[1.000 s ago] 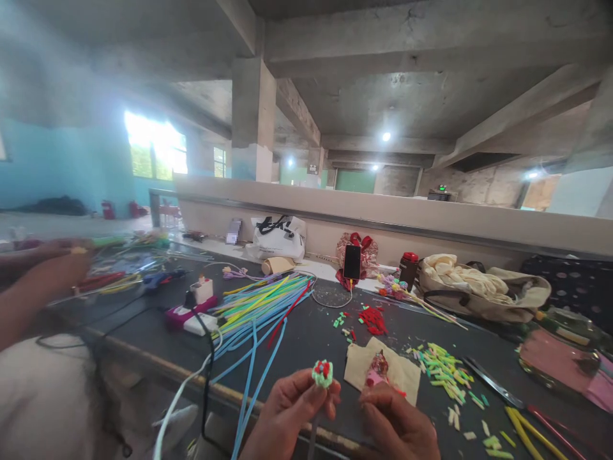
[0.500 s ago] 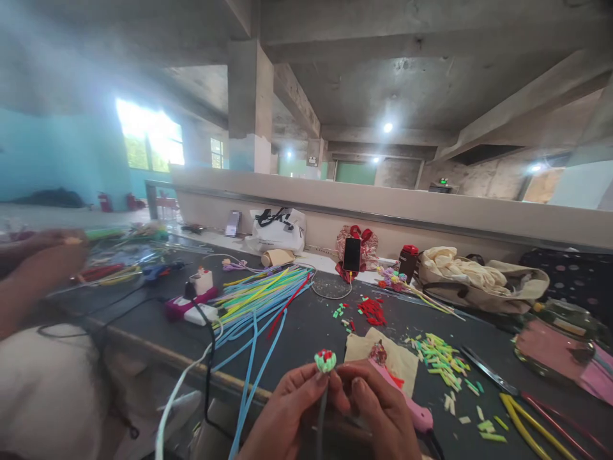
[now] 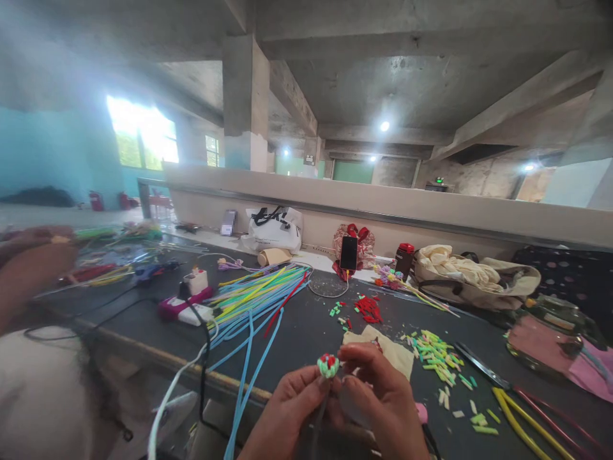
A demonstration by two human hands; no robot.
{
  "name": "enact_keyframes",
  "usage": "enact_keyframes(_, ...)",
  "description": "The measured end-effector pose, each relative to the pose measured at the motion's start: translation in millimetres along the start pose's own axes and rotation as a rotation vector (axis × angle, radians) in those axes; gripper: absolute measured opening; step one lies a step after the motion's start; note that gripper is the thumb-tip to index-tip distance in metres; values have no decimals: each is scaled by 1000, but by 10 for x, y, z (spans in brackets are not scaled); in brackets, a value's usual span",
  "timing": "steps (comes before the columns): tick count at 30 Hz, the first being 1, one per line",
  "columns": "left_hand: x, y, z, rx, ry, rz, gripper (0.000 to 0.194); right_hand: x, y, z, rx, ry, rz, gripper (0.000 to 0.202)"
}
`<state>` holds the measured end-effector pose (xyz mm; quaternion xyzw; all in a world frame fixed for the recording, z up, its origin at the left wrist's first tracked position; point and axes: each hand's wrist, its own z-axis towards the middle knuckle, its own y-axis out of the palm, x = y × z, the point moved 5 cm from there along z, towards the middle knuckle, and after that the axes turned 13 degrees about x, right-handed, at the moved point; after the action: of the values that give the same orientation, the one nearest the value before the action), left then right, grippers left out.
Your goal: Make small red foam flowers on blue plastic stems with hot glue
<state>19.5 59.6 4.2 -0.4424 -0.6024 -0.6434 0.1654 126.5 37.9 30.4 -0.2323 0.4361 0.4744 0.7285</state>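
Observation:
A small flower of light green and red pieces (image 3: 328, 365) tops a dark stem, low in the centre of the head view. My left hand (image 3: 299, 402) pinches it just under the bloom. Close against its right side is my right hand (image 3: 378, 396), fingers curled; whether anything is between them is hidden. Behind my right hand lies a beige cloth (image 3: 400, 352), and a pink tool (image 3: 421, 413) is mostly covered by that hand. Red cut pieces (image 3: 368, 309) and yellow-green cut pieces (image 3: 433, 351) are scattered on the dark table (image 3: 297, 335).
Scissors (image 3: 483, 367) lie at the right. Coloured fuzzy stems (image 3: 263, 294) spread left of centre, beside a power strip (image 3: 186, 310) with cables. A phone (image 3: 349, 253) stands at the back. Another person's arm (image 3: 33, 275) reaches in at the left.
My right hand has risen beside the flower, its fingers higher, and now covers more of the pink tool. My left hand keeps its hold. The view has shifted slightly.

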Motion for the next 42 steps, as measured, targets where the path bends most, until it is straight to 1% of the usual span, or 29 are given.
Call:
enact_keyframes(2,0,40,-20,-36,7,9,20,-11,40,1,-18,-4,-25,26)
enact_keyframes(4,-8,66,-42,-49,-6,11,22,9,70,-9,-25,4,-51,28)
enact_keyframes(6,-17,80,-58,-50,-20,16,25,35,83,-21,-22,14,-65,26)
enact_keyframes(9,-27,77,-68,-39,-25,23,28,36,87,-28,-23,-9,-59,22)
enact_keyframes(17,-44,66,-70,1,-58,11,17,21,104,-23,-43,-30,-93,15)
enact_keyframes(22,-28,47,-70,6,-69,65,20,-14,124,-19,-55,-48,-106,12)
enact_keyframes(25,-17,26,-64,24,-24,111,22,-34,127,-21,-61,-58,-136,12)
enact_keyframes(27,-4,11,-58,51,22,136,24,-43,116,-30,-62,-61,-126,15)
enact_keyframes(31,80,-33,-45,135,155,210,24,-43,76,-51,-67,-64,-99,33)
enact_keyframes(34,147,-52,-37,133,227,319,21,-39,71,-53,-88,-70,-119,42)
enact_keyframes(38,174,-80,-20,116,296,442,19,-53,111,-45,-127,-97,-100,41)
enact_keyframes(42,150,-84,-7,105,328,511,22,-28,131,-44,-135,-101,-76,30)
